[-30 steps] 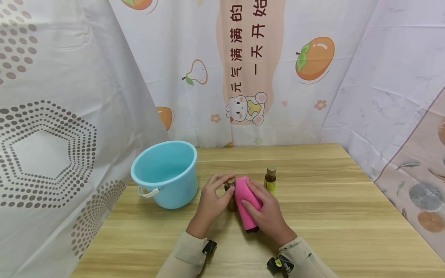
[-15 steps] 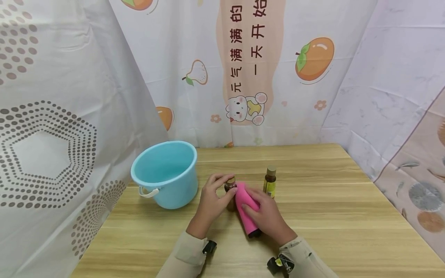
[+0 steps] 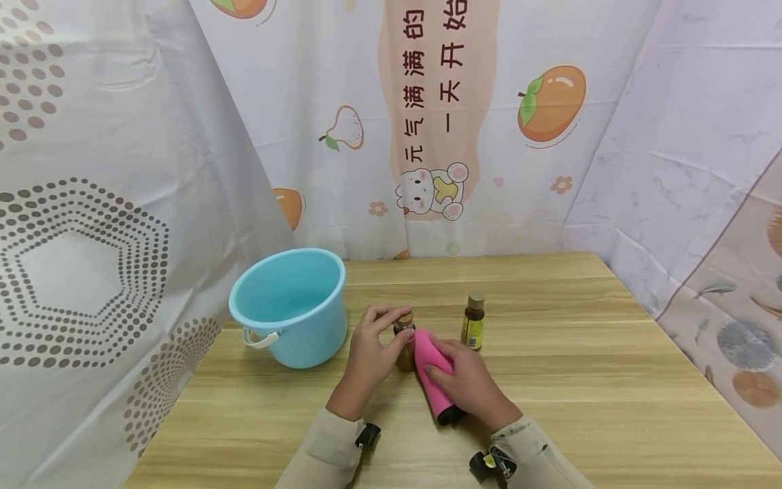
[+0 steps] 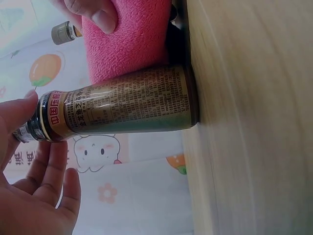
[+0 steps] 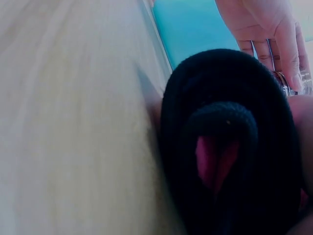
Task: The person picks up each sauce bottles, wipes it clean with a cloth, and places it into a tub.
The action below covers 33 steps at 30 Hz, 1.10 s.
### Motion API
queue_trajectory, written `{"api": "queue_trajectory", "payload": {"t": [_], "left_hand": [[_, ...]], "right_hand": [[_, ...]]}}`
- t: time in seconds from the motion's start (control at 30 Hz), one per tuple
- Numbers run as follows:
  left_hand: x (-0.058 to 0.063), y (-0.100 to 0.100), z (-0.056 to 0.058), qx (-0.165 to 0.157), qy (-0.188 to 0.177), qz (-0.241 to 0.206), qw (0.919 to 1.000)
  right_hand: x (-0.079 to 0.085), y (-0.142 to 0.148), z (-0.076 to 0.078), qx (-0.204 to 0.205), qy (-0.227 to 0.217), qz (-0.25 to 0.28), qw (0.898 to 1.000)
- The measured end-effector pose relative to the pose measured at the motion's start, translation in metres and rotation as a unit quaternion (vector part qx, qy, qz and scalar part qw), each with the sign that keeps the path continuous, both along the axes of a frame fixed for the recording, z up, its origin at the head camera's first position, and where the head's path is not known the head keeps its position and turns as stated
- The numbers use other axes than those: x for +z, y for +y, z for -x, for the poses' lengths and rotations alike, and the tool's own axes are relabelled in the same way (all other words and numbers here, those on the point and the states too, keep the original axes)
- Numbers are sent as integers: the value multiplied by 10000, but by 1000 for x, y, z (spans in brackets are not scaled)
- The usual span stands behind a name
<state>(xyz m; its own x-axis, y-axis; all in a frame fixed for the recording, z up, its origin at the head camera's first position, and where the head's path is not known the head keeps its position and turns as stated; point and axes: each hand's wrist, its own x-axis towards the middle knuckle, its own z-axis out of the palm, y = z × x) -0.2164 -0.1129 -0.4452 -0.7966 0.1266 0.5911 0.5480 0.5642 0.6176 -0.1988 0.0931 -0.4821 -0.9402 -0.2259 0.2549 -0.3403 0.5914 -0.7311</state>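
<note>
My left hand (image 3: 371,350) pinches a sesame oil bottle (image 4: 132,103) at its neck, thumb on one side and fingers on the other. Its dark glass carries a gold label, and it stands upright on the table. A folded pink cloth (image 3: 431,390) with a black edge lies against the bottle's right side. Gripping that cloth, my right hand (image 3: 470,380) has its thumb on top; the fingers behind are mostly hidden. In the right wrist view, the cloth's black end (image 5: 225,78) appears rolled in layers close over the table.
A light blue bucket (image 3: 332,326) with a white handle stands at the left. Behind my right hand is a small brown bottle (image 3: 473,329) with a yellow label and tan cap. The wooden table (image 3: 580,380) backs onto a printed curtain (image 3: 342,183).
My right hand has drawn the pink cloth down along the bottle toward me, uncovering more of the yellow-labelled bottle. The left hand keeps its place on the sesame oil bottle.
</note>
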Motion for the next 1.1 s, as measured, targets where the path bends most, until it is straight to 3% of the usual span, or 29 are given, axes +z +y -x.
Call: {"api": "queue_trajectory", "payload": {"t": [0.4,0.63,0.93,1.1], "left_hand": [[1,1,4,105,568,114,9983],[-1,-1,1,94,594,105,9981],[-3,-2,0,9,513,64,9987],[-2,-1,0,10,498,65,9987]], "right_hand": [[3,0,2,-71,136,-20,9999],[2,-1,-1,-96,294,171,9994],[0,-1,-3,-44,883,536,9946],[2,0,-2,29,1411,814,9866]]}}
